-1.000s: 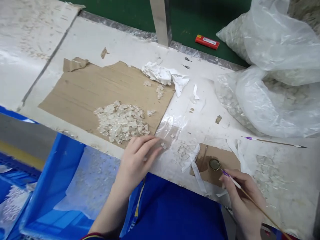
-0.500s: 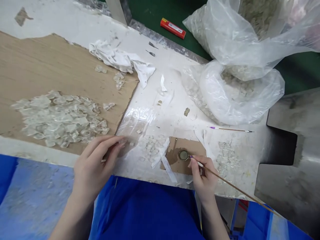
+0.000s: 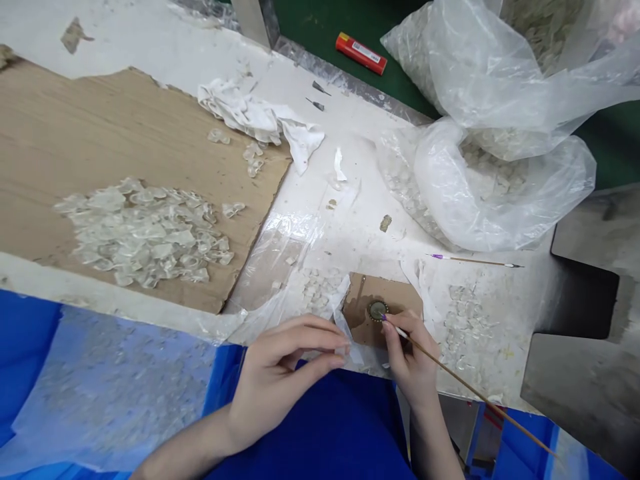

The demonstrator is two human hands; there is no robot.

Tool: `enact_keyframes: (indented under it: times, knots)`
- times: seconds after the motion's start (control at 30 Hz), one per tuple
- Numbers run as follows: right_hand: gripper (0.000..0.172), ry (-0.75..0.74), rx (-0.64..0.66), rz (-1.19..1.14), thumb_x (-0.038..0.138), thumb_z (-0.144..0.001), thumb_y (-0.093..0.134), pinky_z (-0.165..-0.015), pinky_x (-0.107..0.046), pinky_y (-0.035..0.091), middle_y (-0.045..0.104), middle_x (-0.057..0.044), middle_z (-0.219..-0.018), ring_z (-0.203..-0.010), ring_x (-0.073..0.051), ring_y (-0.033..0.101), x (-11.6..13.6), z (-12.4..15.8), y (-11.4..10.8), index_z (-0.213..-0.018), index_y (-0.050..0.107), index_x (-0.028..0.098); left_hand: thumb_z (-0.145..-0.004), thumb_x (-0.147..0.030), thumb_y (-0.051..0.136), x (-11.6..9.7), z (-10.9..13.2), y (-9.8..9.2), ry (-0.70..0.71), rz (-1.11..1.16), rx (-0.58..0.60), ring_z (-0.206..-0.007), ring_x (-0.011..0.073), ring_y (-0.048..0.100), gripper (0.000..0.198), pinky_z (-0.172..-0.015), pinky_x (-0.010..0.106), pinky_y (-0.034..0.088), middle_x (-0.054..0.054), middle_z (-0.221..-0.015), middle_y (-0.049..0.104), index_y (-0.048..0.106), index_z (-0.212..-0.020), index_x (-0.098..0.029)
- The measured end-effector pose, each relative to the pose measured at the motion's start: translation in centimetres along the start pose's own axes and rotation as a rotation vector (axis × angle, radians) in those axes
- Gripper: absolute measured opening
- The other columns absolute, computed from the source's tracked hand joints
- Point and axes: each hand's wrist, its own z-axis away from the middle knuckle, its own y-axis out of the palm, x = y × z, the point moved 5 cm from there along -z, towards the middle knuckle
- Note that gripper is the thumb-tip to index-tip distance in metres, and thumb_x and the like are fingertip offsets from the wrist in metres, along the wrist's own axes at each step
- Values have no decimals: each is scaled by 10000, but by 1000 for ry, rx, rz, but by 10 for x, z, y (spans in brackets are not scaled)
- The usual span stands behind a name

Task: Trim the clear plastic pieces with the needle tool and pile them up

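Worktop [image 3: 300, 75]: plastic bags [image 3: 445, 200] beyond held brush [image 3: 471, 389].

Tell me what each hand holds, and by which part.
Right hand: the thin stick, fingers at its white section near the purple end. Left hand: fingers nearly together; whether they hold anything cannot be told.

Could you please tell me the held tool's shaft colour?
The shaft is mostly brown; see the head view.

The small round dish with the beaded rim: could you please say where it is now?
In the head view, the round dish lies right of centre on the small brown card, by the tip of the brush in the right hand.
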Motion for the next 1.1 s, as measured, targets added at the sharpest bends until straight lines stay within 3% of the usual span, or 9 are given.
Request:
enact_keyframes:
  times: [0.1, 0.3, 0.5, 0.7, 0.9, 1.1]
  knots:
    - [152, 20, -29, -24, 101, -910, 589, -538, -272, 511, 666, 6, -683, -598, -165, 633, -3, -1, -1, -893, 661, 233, -760, -75, 853, 2, 1, 6, -60, 103, 23, -697, 187, 790, 186, -585, 199, 645, 33, -785, 830, 835, -816, -251]
    - [76, 100, -94, -143, 183, -918, 641, -500, -266, 487, 641, 25, -603, -536, -160, 621, -3, -2, -2, -860, 660, 228, -760, -130, 869, 2, 1, 11, -54, 115, 30, -654, 200, 788, 108, -593, 252, 667, 54, -751, 817, 818, -730, -221]
    - [220, 248, -239, -362, 316, -1044, 523, -354, -206, 354, 485, 112, -483, -291, -81, 446, 29, 1, -3, -835, 520, 247, -774, -239, 883, 9, 4, 19, -141, 284, 18, -612, 164, 749, 129, -569, 229, 629, 47, -721, 791, 776, -713, -200]
    - [160, 240, -153, -610, 313, -1039, 540, -365, -208, 365, 530, 95, -477, -297, -92, 470, 58, 3, 2, -896, 575, 251, -793, -206, 875, 13, 10, 25, -202, 476, 52, -645, 122, 754, 84, -637, 179, 624, 14, -762, 821, 794, -792, -229]
    - [95, 178, -111, -678, 267, -1031, 557, -452, -242, 455, 561, 82, -529, -335, -90, 516, 61, 4, 3, -956, 610, 245, -802, -210, 868, 14, 12, 25, -194, 479, 71, -669, 132, 774, 72, -656, 178, 637, 18, -760, 827, 798, -808, -227]
    - [90, 182, -121, -673, 268, -1024, 574, -411, -240, 429, 587, 65, -588, -333, -85, 524, 61, 7, 2, -953, 621, 240, -793, -231, 874, 11, 10, 23, -175, 428, 68, -642, 159, 777, 100, -618, 206, 650, 35, -733, 821, 781, -765, -207]
